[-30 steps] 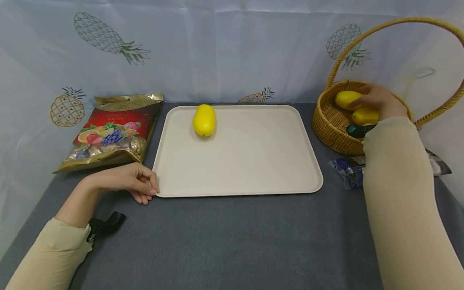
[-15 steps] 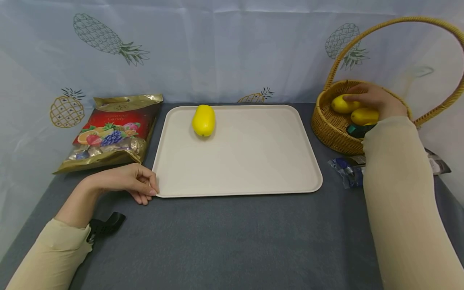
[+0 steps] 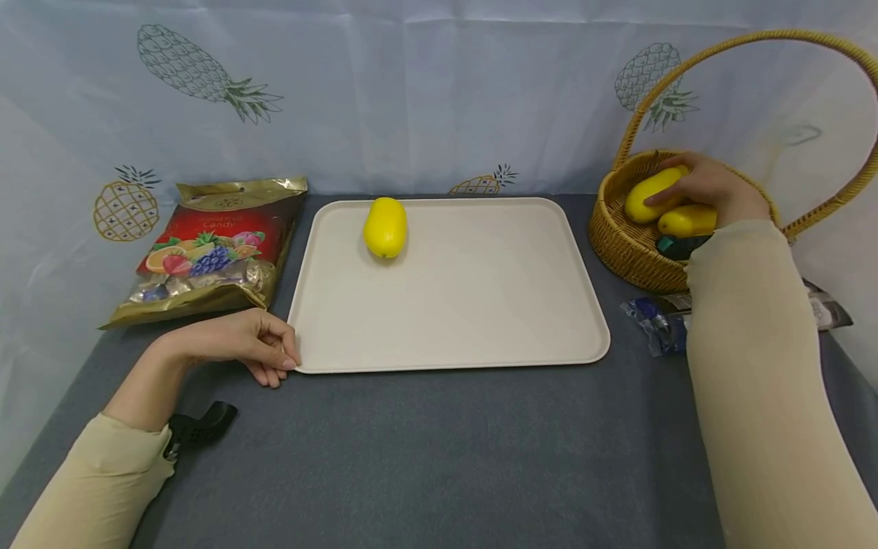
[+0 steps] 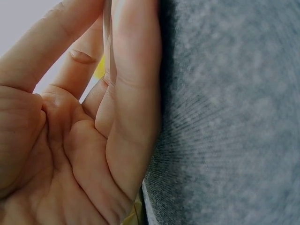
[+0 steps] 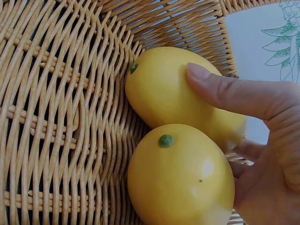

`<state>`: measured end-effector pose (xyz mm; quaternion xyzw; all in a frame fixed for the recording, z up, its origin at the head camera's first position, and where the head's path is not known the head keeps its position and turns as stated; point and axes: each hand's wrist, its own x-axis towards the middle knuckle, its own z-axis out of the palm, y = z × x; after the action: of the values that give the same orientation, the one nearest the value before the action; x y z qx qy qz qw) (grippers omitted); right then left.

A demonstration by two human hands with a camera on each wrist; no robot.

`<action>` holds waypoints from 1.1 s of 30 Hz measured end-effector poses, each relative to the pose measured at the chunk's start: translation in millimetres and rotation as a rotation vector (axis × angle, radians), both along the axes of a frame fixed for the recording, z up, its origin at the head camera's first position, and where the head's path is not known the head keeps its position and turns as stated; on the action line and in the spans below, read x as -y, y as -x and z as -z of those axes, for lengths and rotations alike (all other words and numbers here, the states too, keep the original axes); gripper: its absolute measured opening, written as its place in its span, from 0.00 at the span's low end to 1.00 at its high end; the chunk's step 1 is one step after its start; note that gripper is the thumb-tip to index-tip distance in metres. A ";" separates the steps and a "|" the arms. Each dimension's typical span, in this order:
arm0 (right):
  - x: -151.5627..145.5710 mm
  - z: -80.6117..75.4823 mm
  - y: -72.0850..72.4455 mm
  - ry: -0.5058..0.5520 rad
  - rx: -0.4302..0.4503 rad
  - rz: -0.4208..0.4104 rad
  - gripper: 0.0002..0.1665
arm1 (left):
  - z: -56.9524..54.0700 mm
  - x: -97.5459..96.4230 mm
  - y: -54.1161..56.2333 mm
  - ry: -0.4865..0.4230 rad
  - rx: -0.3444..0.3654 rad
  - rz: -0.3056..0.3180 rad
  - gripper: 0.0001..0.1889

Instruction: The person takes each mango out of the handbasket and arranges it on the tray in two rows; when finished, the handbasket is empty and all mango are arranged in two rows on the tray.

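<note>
In the head view a beige tray [image 3: 473, 305] lies on the dark cloth, bearing an oblong yellow fruit [image 3: 386, 227] near its back left. My left hand [image 3: 243, 343] pinches the tray's near left corner between thumb and fingers. Over at the right, my right hand [image 3: 720, 187] reaches into a wicker basket [image 3: 624, 255] and grips another oblong yellow fruit [image 3: 648, 200]. The right wrist view shows the thumb across this fruit [image 5: 161, 89], its far fingers partly hidden behind. A second yellow fruit [image 5: 180, 178] with a green stem nub lies against it in the basket.
A red and gold candy bag [image 3: 213, 244] lies left of the tray. A dark green item [image 3: 675, 246] sits in the basket, under its tall arched handle [image 3: 775, 36]. Below the basket, a blue packet [image 3: 655, 324] is partly covered by the right sleeve.
In the basket, the gripped yellow fruit has turned and shows more of its length, as the right hand's fingers close further round it. The left hand and tray stay put.
</note>
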<state>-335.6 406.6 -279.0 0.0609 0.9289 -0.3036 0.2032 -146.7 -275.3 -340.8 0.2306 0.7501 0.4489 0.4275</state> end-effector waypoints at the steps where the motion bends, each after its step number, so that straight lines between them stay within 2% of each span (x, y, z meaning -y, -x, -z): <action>1: 0.2 -0.1 -0.4 0.005 0.000 0.005 0.62 | 0.1 0.1 0.1 0.000 0.001 0.000 0.10; 9: 3.1 -2.1 -4.1 0.021 -0.012 0.027 0.58 | 0.9 0.5 0.4 -0.005 -0.001 0.002 0.10; 13: 4.2 -3.7 -5.7 0.018 -0.020 0.011 0.57 | 1.2 0.6 0.4 -0.008 0.001 0.003 0.10; 17: 4.5 -6.6 -7.4 0.054 -0.068 0.017 0.47 | 1.5 0.9 0.0 -0.014 0.003 0.006 0.10; 21: 2.6 -13.1 -8.2 0.242 -0.103 0.082 0.33 | 1.0 0.6 -0.3 -0.004 0.000 0.000 0.10; 25: 0.3 -25.1 -7.0 0.455 -0.120 0.090 0.30 | 0.1 -0.1 -0.2 0.012 -0.003 -0.012 0.11; 27: 0.4 -31.7 -4.9 0.478 -0.127 0.025 0.30 | -0.2 -0.1 -0.3 0.014 -0.004 -0.014 0.11; 33: 12.1 -47.2 -1.5 0.488 -0.138 -0.329 0.28 | -0.9 0.7 -0.5 0.005 -0.004 -0.008 0.11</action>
<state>-334.1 394.5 -231.8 -0.1617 0.8375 -0.4842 0.1948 -146.2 -276.0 -340.0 0.2276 0.7528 0.4483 0.4249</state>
